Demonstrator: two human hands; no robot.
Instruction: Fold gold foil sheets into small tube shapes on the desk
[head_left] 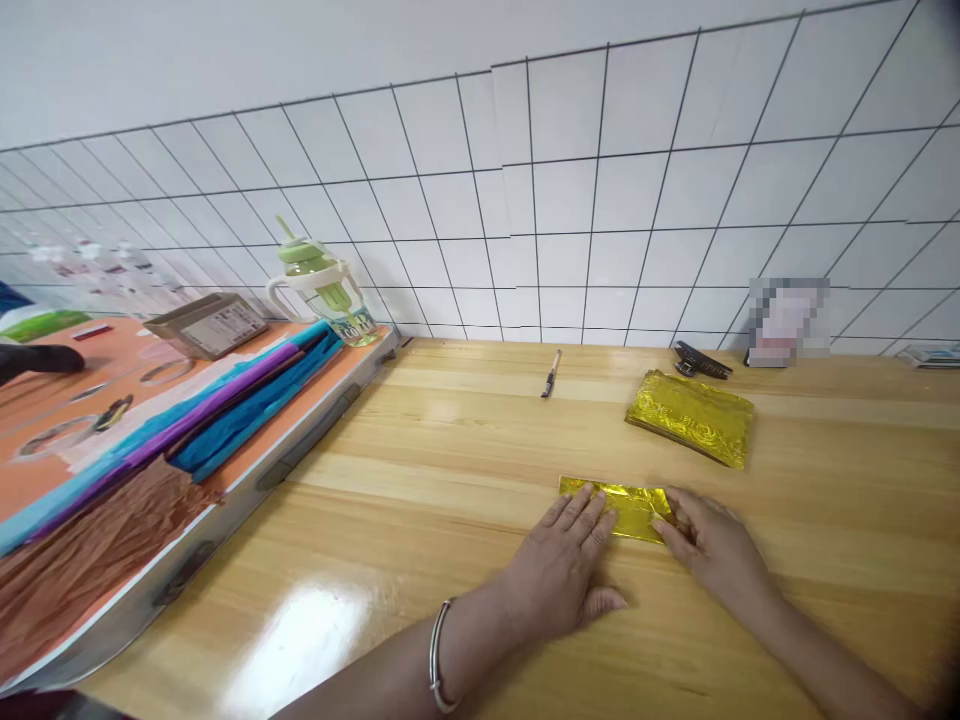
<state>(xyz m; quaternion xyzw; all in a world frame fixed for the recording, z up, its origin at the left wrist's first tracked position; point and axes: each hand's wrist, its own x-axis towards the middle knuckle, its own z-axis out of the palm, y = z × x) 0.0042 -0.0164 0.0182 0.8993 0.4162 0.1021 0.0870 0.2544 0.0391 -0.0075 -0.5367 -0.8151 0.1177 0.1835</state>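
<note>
A shiny gold foil sheet (639, 512), folded into a narrow strip, lies flat on the wooden table (420, 440). My left hand (559, 560) rests on its left part with the fingers stretched out flat. At the strip's right end, my right hand (712, 540) pinches the edge between thumb and fingers. Farther back on the right lies a stack of gold foil sheets (694, 415) with an embossed pattern, apart from both hands.
Behind the stack sit a black hair clip (703, 362) and a blurred-out upright object (784, 322). A pen (551, 375) lies near the tiled wall (562, 200). To the left, an orange surface (289, 425) bears coloured crepe paper (247, 410), a cardboard box (214, 325) and a green-lidded bottle (326, 290).
</note>
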